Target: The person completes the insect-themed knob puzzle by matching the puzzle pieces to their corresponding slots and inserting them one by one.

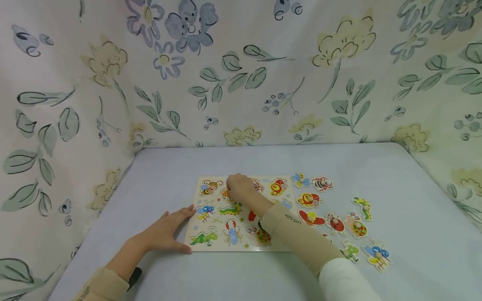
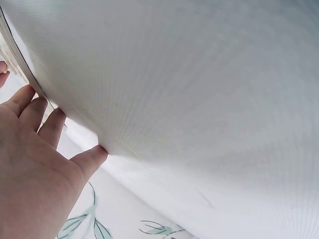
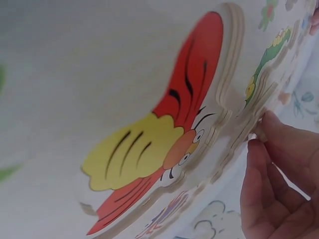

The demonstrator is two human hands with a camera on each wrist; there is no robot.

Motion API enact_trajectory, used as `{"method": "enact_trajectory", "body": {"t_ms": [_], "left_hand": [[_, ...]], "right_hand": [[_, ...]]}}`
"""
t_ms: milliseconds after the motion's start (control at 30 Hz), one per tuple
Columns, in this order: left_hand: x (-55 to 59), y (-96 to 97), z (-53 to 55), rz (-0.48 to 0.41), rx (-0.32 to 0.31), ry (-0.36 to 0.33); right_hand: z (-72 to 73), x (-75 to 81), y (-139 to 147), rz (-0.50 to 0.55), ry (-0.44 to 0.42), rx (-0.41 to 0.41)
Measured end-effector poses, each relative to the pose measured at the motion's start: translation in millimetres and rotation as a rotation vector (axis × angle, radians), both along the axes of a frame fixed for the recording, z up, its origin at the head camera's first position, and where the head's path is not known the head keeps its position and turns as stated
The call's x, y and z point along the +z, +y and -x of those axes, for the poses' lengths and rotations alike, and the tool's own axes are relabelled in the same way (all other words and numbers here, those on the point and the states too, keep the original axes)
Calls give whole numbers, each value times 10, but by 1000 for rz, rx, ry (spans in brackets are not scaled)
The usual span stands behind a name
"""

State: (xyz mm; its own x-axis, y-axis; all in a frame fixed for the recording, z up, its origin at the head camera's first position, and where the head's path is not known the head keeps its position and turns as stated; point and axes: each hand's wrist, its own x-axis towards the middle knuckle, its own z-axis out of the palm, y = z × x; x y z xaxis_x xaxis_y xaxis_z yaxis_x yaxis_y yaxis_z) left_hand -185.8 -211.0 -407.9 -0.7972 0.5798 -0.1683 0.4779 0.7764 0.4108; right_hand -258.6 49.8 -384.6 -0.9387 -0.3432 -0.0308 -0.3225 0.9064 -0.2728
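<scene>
A wooden insect puzzle board (image 1: 241,247) lies on the table, printed with insect pictures in cut-out spaces. My left hand (image 1: 163,229) has its fingers spread and touches the board's left edge; the left wrist view shows its fingertips (image 2: 59,113) along that edge. Over the board's upper middle is my right hand (image 1: 241,187). Its thumb and forefinger pinch a small pale knob (image 3: 260,133) of a puzzle piece, most of which is hidden. Beside that hand, an orange striped insect shape (image 1: 224,194) shows partly. A red-and-yellow winged insect space (image 3: 174,144) fills the right wrist view.
Right of the board lie several loose knobbed pieces, among them a dragonfly (image 1: 300,180), a spider-like insect (image 1: 321,184), a ladybird (image 1: 335,223), a caterpillar (image 1: 363,208) and a mosquito (image 1: 378,255). My right forearm covers the board's lower right. A floral cloth (image 1: 241,83) stands behind the table.
</scene>
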Motion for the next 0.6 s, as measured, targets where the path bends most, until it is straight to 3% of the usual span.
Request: {"method": "enact_trajectory", "body": {"t_ms": [600], "left_hand": [[-8, 5, 4, 3, 4, -6]], "right_hand": [[63, -23, -78, -12, 14, -37]]}}
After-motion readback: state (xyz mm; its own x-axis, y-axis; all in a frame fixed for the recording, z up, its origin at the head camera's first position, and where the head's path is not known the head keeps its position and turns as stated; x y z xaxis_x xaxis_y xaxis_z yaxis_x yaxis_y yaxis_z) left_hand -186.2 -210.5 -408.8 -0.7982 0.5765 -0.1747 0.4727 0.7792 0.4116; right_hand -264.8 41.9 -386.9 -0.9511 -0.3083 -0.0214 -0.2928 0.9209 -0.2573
